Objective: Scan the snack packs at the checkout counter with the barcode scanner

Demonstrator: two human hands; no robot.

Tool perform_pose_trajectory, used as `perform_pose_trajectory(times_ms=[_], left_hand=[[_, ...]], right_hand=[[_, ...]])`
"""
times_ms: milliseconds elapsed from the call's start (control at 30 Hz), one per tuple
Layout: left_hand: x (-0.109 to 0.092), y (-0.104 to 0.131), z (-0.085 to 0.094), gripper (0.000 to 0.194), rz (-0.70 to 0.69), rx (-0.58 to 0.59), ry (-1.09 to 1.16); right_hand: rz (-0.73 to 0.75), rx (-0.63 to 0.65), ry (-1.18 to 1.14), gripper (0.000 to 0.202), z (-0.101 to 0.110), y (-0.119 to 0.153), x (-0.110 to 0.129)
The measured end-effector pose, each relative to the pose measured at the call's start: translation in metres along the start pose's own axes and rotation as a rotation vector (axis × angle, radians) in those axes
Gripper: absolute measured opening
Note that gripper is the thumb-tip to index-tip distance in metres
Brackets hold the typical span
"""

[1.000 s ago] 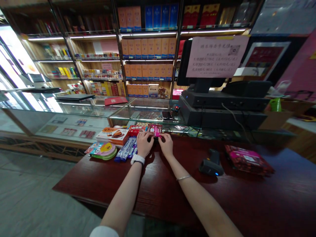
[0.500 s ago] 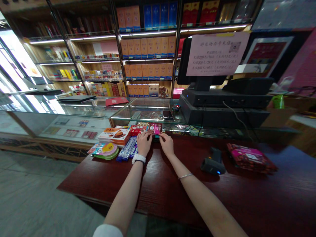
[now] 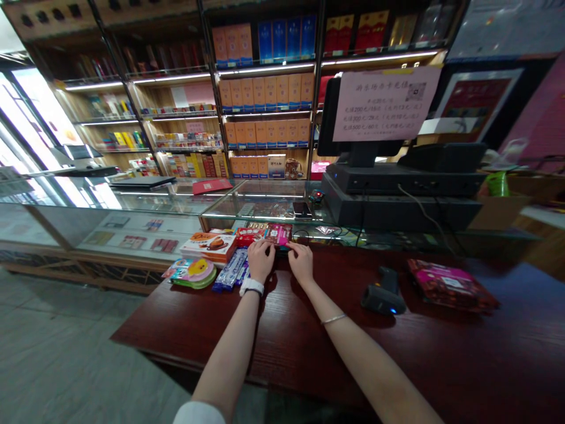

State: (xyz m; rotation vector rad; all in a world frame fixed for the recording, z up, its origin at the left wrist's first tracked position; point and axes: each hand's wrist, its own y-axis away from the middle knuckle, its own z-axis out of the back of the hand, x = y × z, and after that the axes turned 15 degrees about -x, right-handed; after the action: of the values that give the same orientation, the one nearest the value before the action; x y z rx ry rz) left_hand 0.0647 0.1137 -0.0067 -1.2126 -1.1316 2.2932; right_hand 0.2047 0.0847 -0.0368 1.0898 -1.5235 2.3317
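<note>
At the back edge of the dark red tabletop, my left hand [image 3: 261, 259] touches the near left side of a small pink and brown packet [image 3: 278, 234]. My right hand [image 3: 301, 262] has its fingertips at the packet's right corner, its fingers stretched forward. Both hands have fingers apart and are not wrapped round anything. Left of my left hand are a red packet [image 3: 250, 237], blue wrapped bars [image 3: 232, 269], an orange and white box [image 3: 209, 246] and a round pink and green pack [image 3: 194, 272].
A black handheld scanner [image 3: 384, 292] lies right of my hands, with a stack of brown and pink bags [image 3: 452, 285] beyond it. Behind stand a glass counter [image 3: 260, 197], a phone [image 3: 302, 209] and a monitor with a pink notice [image 3: 386, 106].
The camera view has shifted slightly, so everything appears a little lower. Both hands stay at the pink and brown packet, with their fingers drawn slightly back toward its near edge.
</note>
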Motion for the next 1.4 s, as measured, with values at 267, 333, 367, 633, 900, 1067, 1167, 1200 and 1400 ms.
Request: perform_pose_trajectory(times_ms=[267,333,367,633,900,1067,1167,1200,1400], left_hand=[[-0.012,-0.001,0.004,0.031,-0.122,-0.033,0.009],[-0.016,-0.003,0.006,0.035,-0.156,-0.011,-0.003],[-0.019,-0.004,0.007,0.037,-0.176,-0.005,-0.018],[-0.054,0.002,0.011,0.04,-0.374,0.1,-0.163],[-0.111,0.034,0.013,0.044,-0.534,0.277,-0.041],[-0.16,0.049,0.005,0.046,-0.618,0.353,0.052],[-0.19,0.056,-0.005,0.048,-0.638,0.397,0.105],[-0.2,0.059,-0.008,0.048,-0.643,0.413,0.12],[-0.25,0.082,-0.033,0.051,-0.664,0.524,0.189]], right_hand=[[0.191,-0.054,0.074,0.047,0.01,-0.005,0.014],[0.207,-0.028,0.108,0.052,0.017,-0.007,0.018],[0.219,-0.002,0.13,0.055,0.022,-0.009,0.02],[0.367,0.261,0.383,0.064,0.1,-0.037,0.05],[0.409,0.266,0.483,0.063,0.193,-0.033,0.02],[0.371,0.21,0.583,0.062,0.244,-0.026,-0.016],[0.347,0.161,0.651,0.062,0.271,-0.027,-0.031],[0.336,0.146,0.672,0.061,0.279,-0.028,-0.036],[0.266,0.069,0.763,0.057,0.322,-0.027,-0.066]])
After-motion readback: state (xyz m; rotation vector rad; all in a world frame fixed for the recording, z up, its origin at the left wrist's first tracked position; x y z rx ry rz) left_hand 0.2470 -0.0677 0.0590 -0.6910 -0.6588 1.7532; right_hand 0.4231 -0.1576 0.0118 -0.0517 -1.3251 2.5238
